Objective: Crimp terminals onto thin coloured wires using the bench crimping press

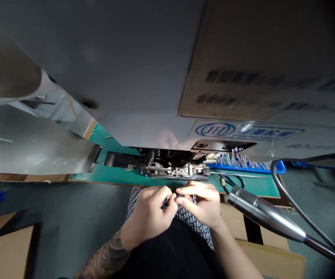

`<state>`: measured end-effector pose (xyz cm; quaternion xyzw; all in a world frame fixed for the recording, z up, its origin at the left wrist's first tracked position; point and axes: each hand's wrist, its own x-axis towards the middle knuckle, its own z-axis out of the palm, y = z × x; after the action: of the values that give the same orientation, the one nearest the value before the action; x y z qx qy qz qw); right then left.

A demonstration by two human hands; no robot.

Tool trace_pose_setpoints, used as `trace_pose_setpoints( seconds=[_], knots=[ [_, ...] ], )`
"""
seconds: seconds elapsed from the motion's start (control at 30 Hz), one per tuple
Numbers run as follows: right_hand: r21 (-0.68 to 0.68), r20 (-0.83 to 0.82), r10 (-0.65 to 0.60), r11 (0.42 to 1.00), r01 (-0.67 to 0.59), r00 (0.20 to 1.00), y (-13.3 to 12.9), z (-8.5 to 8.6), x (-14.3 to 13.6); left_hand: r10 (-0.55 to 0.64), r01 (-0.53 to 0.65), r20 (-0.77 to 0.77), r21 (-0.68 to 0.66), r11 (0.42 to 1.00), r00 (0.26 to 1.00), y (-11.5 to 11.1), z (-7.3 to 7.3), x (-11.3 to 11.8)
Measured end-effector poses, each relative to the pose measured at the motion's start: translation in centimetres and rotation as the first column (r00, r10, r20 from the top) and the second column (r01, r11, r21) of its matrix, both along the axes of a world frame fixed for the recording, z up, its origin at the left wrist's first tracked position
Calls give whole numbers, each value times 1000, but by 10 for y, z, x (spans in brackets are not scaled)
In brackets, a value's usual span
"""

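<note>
Close together in front of the machine, both hands are curled with their fingertips nearly meeting. My left hand (155, 209) pinches thumb against forefinger; whatever lies between them is too small and shaded to name. My right hand (200, 199) is bent the same way, thumb and forefinger drawn together at the same spot, and its content is also hidden. Just beyond the fingers runs the metal mechanism (173, 169) at the foot of the grey machine (132, 97). The hands are over my lap, apart from the mechanism.
A blue tray (260, 167) of thin coloured wires stands at the right on the green tabletop (97, 174). The silver lamp (260, 211) with its bendable neck juts in at the right. Cardboard boxes (7, 252) lie at lower left. A metal guard (39, 143) extends leftward.
</note>
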<state>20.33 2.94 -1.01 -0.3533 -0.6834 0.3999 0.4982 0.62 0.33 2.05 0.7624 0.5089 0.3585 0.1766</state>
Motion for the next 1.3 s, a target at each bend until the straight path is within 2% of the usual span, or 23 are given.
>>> trace_pose_setpoints(
  seconds=[0.13, 0.37, 0.53, 0.67, 0.77, 0.9, 1.3],
  knots=[
    [29, -5, 24, 999, -24, 1000, -1, 6, -3, -1, 1, -17, -2, 1000, 1000, -4, 7, -1],
    [29, 34, -13, 1000, 12, 999, -4, 9, 0, -9, 9, -9, 39, 999, 1000, -5, 14, 0],
    [-24, 134, 78, 997, -75, 988, -1, 11, 10, -15, 15, -4, 27, 1000, 1000, -7, 18, -2],
    [-9, 96, 39, 999, -38, 995, -4, 12, 7, 29, -28, 91, -14, 1000, 995, -9, 21, -3],
    [-3, 28, -11, 1000, 11, 1000, -8, 13, -1, 14, -11, 211, -17, 1000, 977, -7, 20, -3],
    [-9, -1, -14, 1000, 14, 1000, -10, 14, -7, -48, 48, 318, 6, 999, 947, -3, 16, -3],
    [-33, 28, -7, 999, 8, 1000, -10, 9, -6, -32, 34, 289, -3, 999, 957, -3, 17, 0]
  ],
)
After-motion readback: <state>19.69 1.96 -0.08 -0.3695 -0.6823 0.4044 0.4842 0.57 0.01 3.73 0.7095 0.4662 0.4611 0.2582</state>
